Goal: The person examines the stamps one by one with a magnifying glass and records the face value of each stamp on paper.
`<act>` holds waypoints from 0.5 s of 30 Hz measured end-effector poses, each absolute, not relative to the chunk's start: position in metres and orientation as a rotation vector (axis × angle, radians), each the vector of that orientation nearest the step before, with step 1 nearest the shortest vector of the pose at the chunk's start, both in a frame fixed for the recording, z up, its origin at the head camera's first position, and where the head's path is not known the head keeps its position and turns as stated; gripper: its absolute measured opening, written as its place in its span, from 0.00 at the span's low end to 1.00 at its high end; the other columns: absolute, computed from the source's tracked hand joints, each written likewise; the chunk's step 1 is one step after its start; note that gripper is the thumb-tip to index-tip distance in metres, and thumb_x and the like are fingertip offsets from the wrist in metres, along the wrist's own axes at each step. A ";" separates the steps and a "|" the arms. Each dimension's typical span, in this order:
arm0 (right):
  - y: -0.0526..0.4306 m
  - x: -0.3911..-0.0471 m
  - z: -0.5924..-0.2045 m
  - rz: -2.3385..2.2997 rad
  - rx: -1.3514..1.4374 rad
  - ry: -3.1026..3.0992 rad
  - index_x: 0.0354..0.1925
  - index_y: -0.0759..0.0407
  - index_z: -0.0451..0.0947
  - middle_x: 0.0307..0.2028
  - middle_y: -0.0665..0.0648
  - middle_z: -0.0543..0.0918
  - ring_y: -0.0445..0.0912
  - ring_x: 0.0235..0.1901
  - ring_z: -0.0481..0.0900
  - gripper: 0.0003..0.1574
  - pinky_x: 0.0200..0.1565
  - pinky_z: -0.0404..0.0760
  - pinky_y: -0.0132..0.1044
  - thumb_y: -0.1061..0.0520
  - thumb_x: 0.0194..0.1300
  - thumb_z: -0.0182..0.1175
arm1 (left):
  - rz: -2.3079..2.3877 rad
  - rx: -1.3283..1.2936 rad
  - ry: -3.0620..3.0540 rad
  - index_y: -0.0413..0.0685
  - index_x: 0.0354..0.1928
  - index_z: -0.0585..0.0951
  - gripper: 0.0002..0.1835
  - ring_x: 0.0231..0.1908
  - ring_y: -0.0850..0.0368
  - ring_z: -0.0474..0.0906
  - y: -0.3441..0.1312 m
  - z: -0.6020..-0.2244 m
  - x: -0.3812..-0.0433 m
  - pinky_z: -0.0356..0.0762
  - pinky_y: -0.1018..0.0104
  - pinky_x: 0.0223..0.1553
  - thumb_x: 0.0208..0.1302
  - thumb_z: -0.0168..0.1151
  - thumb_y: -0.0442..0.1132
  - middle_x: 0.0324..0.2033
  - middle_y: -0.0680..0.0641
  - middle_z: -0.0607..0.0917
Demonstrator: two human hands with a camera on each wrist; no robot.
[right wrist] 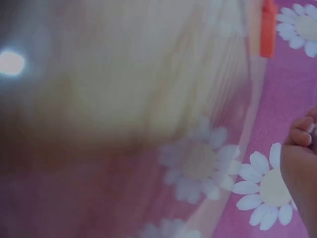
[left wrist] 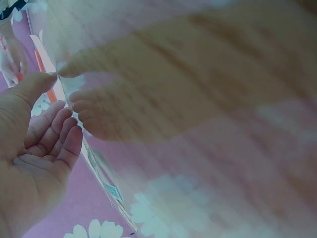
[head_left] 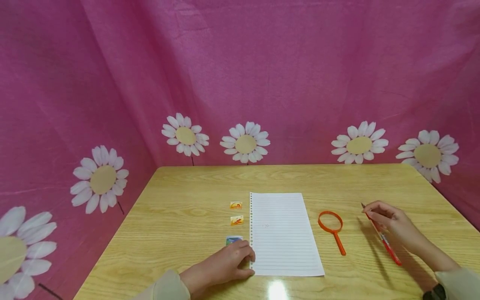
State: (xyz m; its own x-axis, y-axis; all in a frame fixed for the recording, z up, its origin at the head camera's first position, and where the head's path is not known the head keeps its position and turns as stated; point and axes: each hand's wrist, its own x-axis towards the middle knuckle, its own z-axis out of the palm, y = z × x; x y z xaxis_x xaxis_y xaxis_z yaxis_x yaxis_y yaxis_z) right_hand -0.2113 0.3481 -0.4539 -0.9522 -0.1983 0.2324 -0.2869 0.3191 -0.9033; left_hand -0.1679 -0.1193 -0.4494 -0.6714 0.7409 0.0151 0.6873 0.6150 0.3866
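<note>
My left hand (head_left: 228,262) rests at the left edge of a lined sheet of paper (head_left: 285,250), fingertips and thumb on its punched margin. In the left wrist view the left hand (left wrist: 44,129) shows loosely bent fingers, with a gap between them and the thumb. Over the table's right side, my right hand (head_left: 393,223) pinches a slim red pencil (head_left: 388,248), its dark point facing away from me. In the right wrist view only part of the right hand (right wrist: 299,148) shows; the pencil is out of sight there. Faint grey writing (head_left: 265,226) marks the sheet.
An orange magnifying glass (head_left: 339,243) lies between the sheet and my right hand. Left of the sheet, small picture stamps stand in a column: a yellow stamp (head_left: 236,205), another yellow stamp (head_left: 237,221) and a blue-green stamp (head_left: 233,239). Pink flowered cloth (head_left: 285,83) hangs behind the wooden table (head_left: 180,208).
</note>
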 end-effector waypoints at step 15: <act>0.333 -0.235 -0.462 1.070 0.685 -2.776 0.37 0.55 0.77 0.24 0.48 0.77 0.33 0.20 0.68 0.07 0.23 0.67 0.31 0.65 0.70 0.55 | 0.553 1.208 2.692 0.50 0.40 0.80 0.10 0.36 0.72 0.63 -0.120 -0.449 -0.168 0.67 0.83 0.39 0.62 0.67 0.46 0.35 0.58 0.76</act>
